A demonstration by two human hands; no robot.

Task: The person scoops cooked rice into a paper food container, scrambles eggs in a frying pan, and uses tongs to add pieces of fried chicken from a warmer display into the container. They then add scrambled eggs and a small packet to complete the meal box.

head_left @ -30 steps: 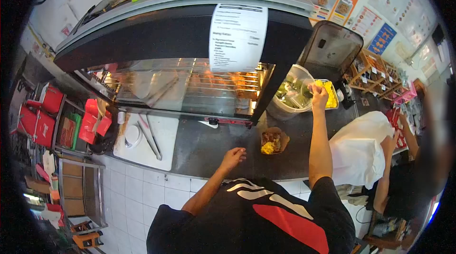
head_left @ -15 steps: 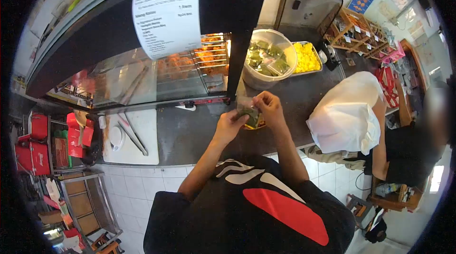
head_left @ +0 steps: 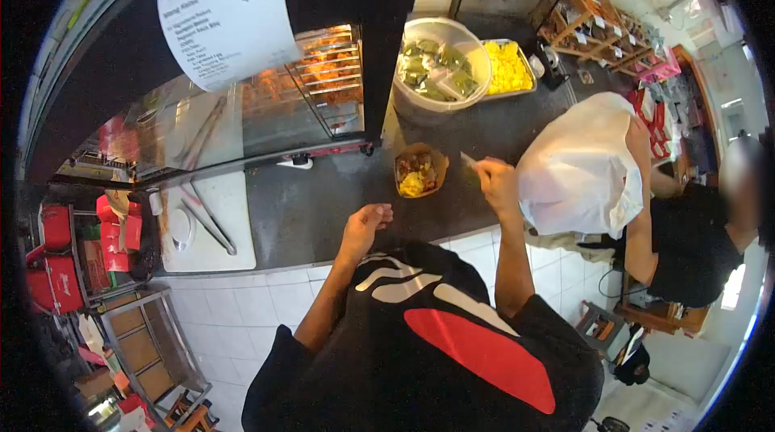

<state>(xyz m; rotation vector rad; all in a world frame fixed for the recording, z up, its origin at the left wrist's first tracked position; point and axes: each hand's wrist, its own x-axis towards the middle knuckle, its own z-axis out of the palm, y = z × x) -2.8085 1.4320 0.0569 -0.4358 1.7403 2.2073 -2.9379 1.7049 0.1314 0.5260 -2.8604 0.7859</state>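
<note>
A small open food box (head_left: 421, 171) with yellow and brown food sits on the dark counter (head_left: 339, 206). My left hand (head_left: 366, 232), fingers curled together, hovers left of and below the box; whether anything is in it cannot be made out. To the box's right, my right hand (head_left: 496, 186) pinches a small clear packet (head_left: 468, 160). Behind the box stands a clear tub (head_left: 440, 69) of green-filled packets, beside a metal tray of yellow food (head_left: 508, 67).
A heated display case (head_left: 315, 85) with a hanging receipt (head_left: 226, 16) stands at the left. Tongs (head_left: 208, 222) lie on a white cutting board (head_left: 242, 246). At the right, a co-worker (head_left: 686, 238) holds a large white bag (head_left: 577, 165).
My hands were together over the box with a green packet; they have moved apart, uncovering the box. The view has shifted, and the display case sits further left.
</note>
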